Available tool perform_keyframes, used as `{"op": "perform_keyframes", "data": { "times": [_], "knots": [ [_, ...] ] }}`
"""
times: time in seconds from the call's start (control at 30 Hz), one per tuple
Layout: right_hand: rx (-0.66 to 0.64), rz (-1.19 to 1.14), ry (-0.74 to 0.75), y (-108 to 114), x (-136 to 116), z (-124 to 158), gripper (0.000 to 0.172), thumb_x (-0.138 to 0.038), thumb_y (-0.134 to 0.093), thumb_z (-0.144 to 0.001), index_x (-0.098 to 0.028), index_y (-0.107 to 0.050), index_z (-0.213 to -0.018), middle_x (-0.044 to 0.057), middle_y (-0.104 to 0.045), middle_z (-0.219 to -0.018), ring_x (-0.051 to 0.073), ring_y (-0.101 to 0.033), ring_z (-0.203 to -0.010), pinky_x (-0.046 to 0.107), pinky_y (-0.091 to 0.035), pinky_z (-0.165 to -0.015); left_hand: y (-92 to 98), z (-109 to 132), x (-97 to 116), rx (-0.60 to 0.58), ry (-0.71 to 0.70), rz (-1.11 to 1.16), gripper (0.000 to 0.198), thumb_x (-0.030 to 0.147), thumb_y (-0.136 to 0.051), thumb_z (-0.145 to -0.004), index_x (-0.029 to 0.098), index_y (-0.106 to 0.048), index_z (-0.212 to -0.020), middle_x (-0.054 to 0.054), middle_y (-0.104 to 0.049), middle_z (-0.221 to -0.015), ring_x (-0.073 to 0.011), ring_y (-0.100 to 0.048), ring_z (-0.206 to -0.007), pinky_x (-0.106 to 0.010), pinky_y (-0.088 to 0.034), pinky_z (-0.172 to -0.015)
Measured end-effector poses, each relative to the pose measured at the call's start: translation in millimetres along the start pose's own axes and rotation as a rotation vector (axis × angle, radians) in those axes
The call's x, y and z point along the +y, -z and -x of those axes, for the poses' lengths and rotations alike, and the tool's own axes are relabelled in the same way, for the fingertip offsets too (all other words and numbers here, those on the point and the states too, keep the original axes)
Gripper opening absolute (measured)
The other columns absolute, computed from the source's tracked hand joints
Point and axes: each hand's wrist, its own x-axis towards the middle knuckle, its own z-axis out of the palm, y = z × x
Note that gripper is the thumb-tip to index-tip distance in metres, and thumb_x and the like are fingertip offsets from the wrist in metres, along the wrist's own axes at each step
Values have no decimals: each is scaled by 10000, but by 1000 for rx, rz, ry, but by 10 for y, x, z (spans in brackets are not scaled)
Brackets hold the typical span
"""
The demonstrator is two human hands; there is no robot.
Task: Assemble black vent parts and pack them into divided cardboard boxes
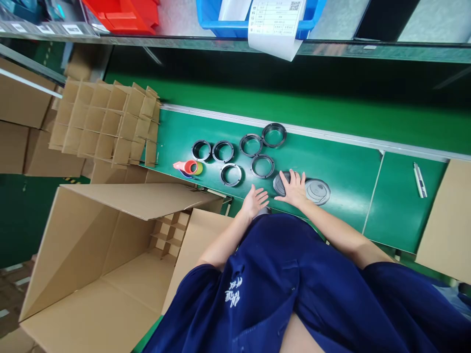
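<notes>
My right hand (292,190) lies with spread fingers over a grey round part that it mostly hides, near the table's front edge. Touching that part on the right is another grey round vent-like disc (318,191) with curved lines on its face. To the left, my left hand (255,202) is open above the table edge, fingers stretched out and nothing in them. Several black rings stand beyond my hands, among them a near ring (241,174), a middle ring (273,169) and a far ring (285,135).
A red and yellow tape roll (192,167) lies at the left table edge. Cardboard dividers (106,120) stand behind an open carton (73,235). Two pens (420,180) lie on the right, near a cardboard sheet (449,220). A shelf (176,43) with bins crosses above.
</notes>
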Motion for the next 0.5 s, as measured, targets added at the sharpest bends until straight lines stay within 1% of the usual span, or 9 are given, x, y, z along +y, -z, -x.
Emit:
{"op": "perform_keyframes", "data": {
  "times": [0.07,0.13,0.2,0.23,0.3,0.37,0.43,0.5],
  "knots": [
    [17,-42,8,125,-98,-32,1103,-698,-719,-811,-101,-305,-1640,281,-116,-1703,515,-133,-1546,736,-19,-1214,35,7,8,35,1,11,537,616,-442,-1016,151,-655,-1177,-202,-576,-1472,-295,-549,-1388,-430,-490,-1108],
    [107,-95,40,274,-224,-68,979,-650,-603,-926,-103,-255,-1659,245,-41,-1726,471,-37,-1582,709,6,-1234,61,20,11,76,12,5,491,572,-444,-1030,147,-667,-1138,-200,-597,-1447,-287,-557,-1383,-408,-497,-1102],
    [173,-129,68,359,-330,-116,873,-575,-533,-992,-110,-234,-1668,217,-36,-1732,425,-12,-1599,678,10,-1255,82,26,17,139,26,-22,435,518,-452,-1041,151,-676,-1106,-196,-620,-1416,-274,-563,-1381,-390,-505,-1096],
    [162,-140,83,359,-363,-148,835,-538,-527,-1006,-103,-250,-1662,219,-68,-1728,411,-35,-1602,664,-2,-1264,87,19,26,185,26,-45,401,486,-456,-1045,155,-680,-1085,-192,-639,-1388,-268,-572,-1373,-389,-512,-1090],
    [83,-164,89,280,-383,-234,773,-471,-546,-1013,-73,-314,-1633,240,-160,-1706,391,-113,-1599,638,-43,-1277,70,-26,57,280,9,-112,344,421,-448,-1051,171,-684,-1030,-178,-681,-1311,-257,-594,-1351,-399,-528,-1079],
    [30,-189,59,161,-349,-327,761,-457,-572,-1009,-66,-338,-1618,243,-185,-1696,368,-140,-1599,615,-68,-1286,1,-96,94,315,-37,-189,328,390,-431,-1053,198,-680,-955,-155,-713,-1234,-248,-600,-1349,-403,-544,-1064],
    [38,-214,38,104,-272,-388,795,-511,-579,-1005,-92,-321,-1629,236,-150,-1704,358,-113,-1606,619,-68,-1285,-121,-148,112,330,-107,-267,317,373,-438,-1045,228,-665,-879,-126,-742,-1123,-238,-612,-1336,-392,-565,-1033],
    [99,-240,36,176,-113,-404,821,-569,-551,-1007,-127,-290,-1647,216,-111,-1717,355,-80,-1611,632,-56,-1282,-273,-164,110,374,-205,-351,279,334,-482,-1020,233,-650,-821,-95,-750,-953,-234,-666,-1258,-373,-585,-990]
  ]
}}
